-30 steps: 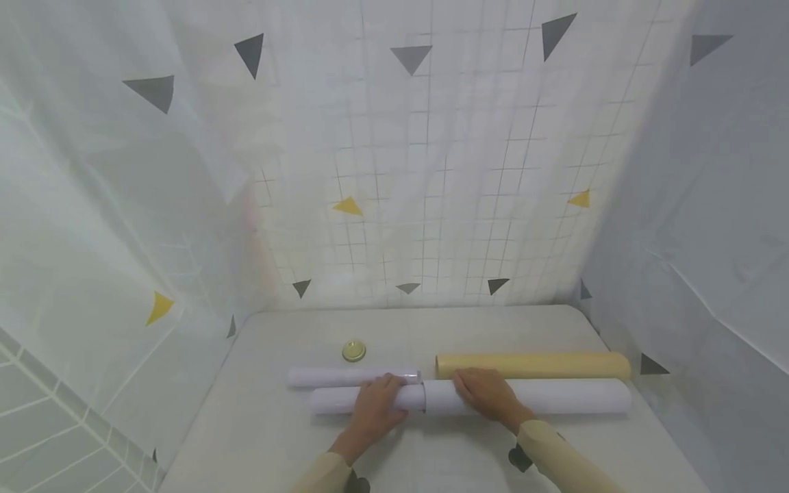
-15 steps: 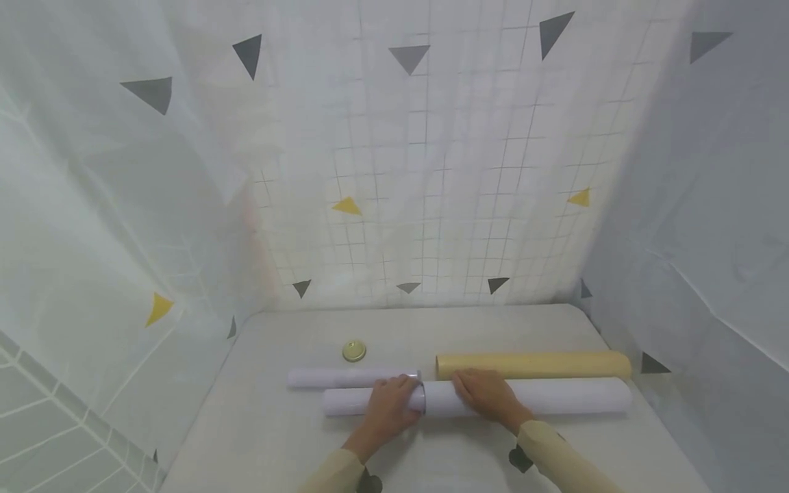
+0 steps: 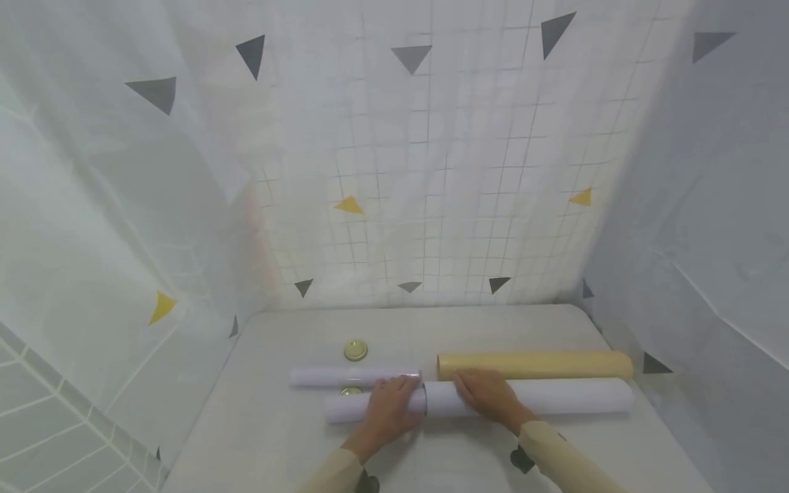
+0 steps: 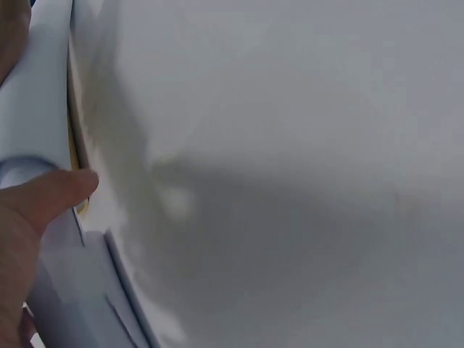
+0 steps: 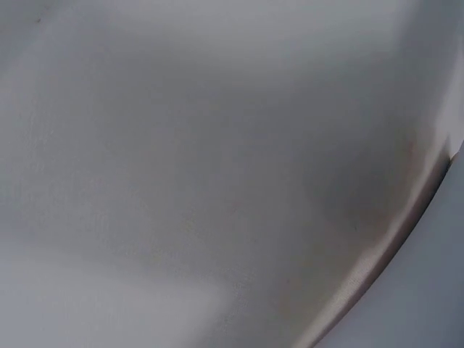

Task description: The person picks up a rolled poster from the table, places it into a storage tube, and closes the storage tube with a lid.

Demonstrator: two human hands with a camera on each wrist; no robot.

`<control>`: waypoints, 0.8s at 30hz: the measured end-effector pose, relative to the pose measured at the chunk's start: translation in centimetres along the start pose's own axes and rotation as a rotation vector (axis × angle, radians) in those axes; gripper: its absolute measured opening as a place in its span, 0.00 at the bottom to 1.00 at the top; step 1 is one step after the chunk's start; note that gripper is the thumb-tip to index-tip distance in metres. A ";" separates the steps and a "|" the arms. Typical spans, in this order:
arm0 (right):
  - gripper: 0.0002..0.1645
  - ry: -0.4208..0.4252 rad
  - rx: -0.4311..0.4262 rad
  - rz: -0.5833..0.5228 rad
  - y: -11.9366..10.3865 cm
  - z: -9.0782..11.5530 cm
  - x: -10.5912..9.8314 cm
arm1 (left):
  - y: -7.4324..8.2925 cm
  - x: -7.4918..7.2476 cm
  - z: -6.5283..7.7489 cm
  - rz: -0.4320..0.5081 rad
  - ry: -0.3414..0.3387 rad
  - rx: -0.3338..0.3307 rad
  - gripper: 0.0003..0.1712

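My left hand (image 3: pixel 390 409) grips a narrow white roll (image 3: pixel 345 409) near the left mouth of a wider white tube (image 3: pixel 573 396). The narrow roll's right end runs into that mouth. In the left wrist view, the thumb (image 4: pixel 61 192) lies across the roll just below the tube's rim. My right hand (image 3: pixel 490 394) holds the wide tube left of its middle, fingers over the top. That hand is out of the right wrist view, which shows the white tube (image 5: pixel 413 290) at its lower right edge.
Behind the narrow roll lies another white roll (image 3: pixel 333 376). A tan tube (image 3: pixel 536 365) lies behind the wide one. One gold lid (image 3: pixel 355 350) sits farther back; another gold lid (image 3: pixel 351 391) shows between the white rolls. White sheeting (image 3: pixel 407 239) stands around the white table (image 3: pixel 277 438).
My left hand slid right with the narrow roll, shortening its exposed length. The roll's left end then swung slightly toward me, and a second gold lid came into view. My right hand stayed put.
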State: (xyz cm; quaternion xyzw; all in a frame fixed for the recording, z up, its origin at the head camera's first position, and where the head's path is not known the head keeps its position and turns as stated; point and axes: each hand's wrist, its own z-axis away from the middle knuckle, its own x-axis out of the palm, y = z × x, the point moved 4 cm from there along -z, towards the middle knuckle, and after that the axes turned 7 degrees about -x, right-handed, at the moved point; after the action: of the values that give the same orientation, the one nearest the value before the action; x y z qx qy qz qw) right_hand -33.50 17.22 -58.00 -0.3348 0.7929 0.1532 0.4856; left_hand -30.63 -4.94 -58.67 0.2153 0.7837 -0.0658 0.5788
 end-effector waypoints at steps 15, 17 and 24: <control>0.20 -0.026 -0.008 0.027 -0.1 -0.1 0.0 | -5.2 -3.0 0.9 -0.044 -0.164 -0.020 0.51; 0.19 -0.020 -0.012 0.029 0.0 -0.1 -0.1 | -5.9 -3.3 1.0 -0.046 -0.161 -0.034 0.53; 0.18 0.026 -0.043 0.043 -0.1 -0.3 -0.2 | -7.2 -3.0 1.6 -0.116 -0.098 -0.033 0.37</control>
State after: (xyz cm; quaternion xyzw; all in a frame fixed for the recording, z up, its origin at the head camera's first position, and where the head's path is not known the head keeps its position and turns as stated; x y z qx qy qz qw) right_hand -33.54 17.08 -57.68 -0.3300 0.8027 0.1760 0.4645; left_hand -31.51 -12.78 -57.48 0.1566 0.7667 -0.0969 0.6151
